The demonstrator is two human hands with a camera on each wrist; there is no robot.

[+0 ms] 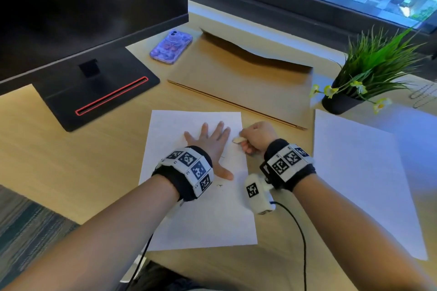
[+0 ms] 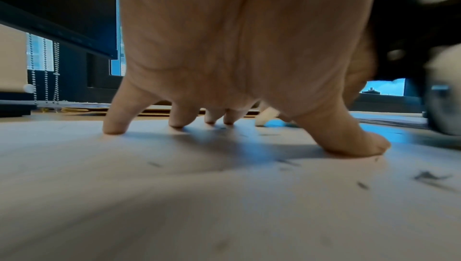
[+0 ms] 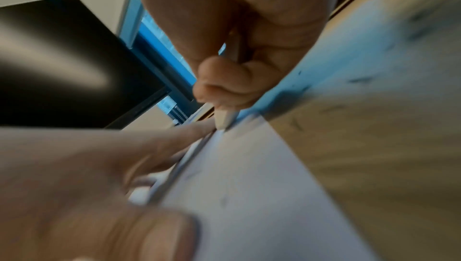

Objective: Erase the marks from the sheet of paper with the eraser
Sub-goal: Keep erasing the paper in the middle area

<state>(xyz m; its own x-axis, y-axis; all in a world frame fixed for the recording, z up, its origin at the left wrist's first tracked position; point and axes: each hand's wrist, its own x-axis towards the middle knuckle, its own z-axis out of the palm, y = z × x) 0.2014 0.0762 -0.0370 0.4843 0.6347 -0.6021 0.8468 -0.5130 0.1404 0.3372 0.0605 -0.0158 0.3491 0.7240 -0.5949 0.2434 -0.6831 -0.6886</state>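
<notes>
Presently standing at far left: a dark monitor [image 1: 78,7] on its black base, with a purple phone [image 1: 170,47] lying just beside the base on the wooden desk [image 1: 59,149]. Not bearing on the work.

Lying at centre: the sheet of paper [image 1: 201,220], flat on the desk. Pressing down on its upper part: the left hand [image 1: 211,142], fingers straight and spread, fingertips [image 2: 116,130] and thumb planted on the sheet, gripping nothing. Showing just below the thumb: a few small dark marks [image 1: 220,185]; further faint strokes and specks showing on the sheet in the left wrist view, some perhaps eraser crumbs, too blurred to say.

Working just right of the left hand, near the sheet's right edge: the right hand [image 1: 256,137], fingers curled and pinching the pale eraser [image 1: 237,140], its tip meeting the sheet at that edge in the right wrist view. Hands close together, not touching.

Judging the step: rubbing at the upper right portion, task partly done, marks near the thumb not yet cleared. Calling next for bringing the eraser down toward those marks, keeping the sheet pinned to avoid creasing.

Lying further right: a brown folder [image 1: 241,78], a potted plant [image 1: 369,71], a second sheet [image 1: 361,172].
</notes>
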